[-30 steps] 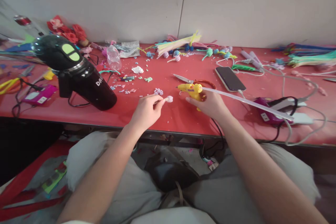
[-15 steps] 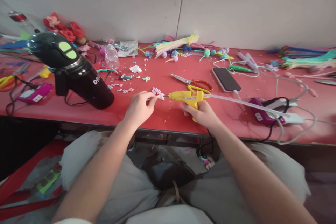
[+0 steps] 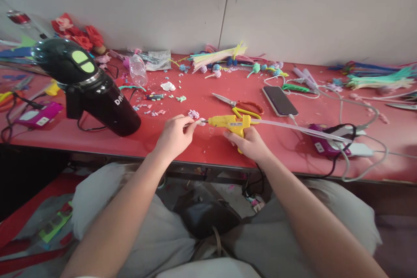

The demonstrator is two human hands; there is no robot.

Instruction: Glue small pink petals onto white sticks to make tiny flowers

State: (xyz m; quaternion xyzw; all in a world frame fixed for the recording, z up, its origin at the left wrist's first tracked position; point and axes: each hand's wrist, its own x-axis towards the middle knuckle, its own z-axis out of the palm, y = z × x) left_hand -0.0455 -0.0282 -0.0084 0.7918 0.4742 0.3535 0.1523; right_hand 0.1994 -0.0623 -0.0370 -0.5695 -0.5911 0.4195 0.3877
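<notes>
My right hand (image 3: 250, 142) is wrapped round the handle of a yellow glue gun (image 3: 224, 121), whose nozzle points left. A long translucent glue stick (image 3: 293, 126) sticks out of its back end. My left hand (image 3: 176, 137) is closed in a pinch on a small pale pink piece (image 3: 202, 122), right at the nozzle tip; whether they touch I cannot tell. Just behind the fingertips lies a small pile of pale lilac pieces (image 3: 193, 114). Scissors (image 3: 239, 104) with red and yellow handles lie behind the glue gun.
A large black tumbler (image 3: 110, 100) stands at left. A phone (image 3: 280, 100) on a cable and a purple power socket (image 3: 329, 141) with tangled cords lie at right. Pipe cleaners (image 3: 215, 57) and small pompom shapes line the wall. Scraps (image 3: 153, 108) litter the red table (image 3: 189, 89).
The pinched piece has shifted slightly right, along the nozzle tip, and the lilac pile behind shows more. The right hand keeps its grip on the glue gun. The view has moved a little.
</notes>
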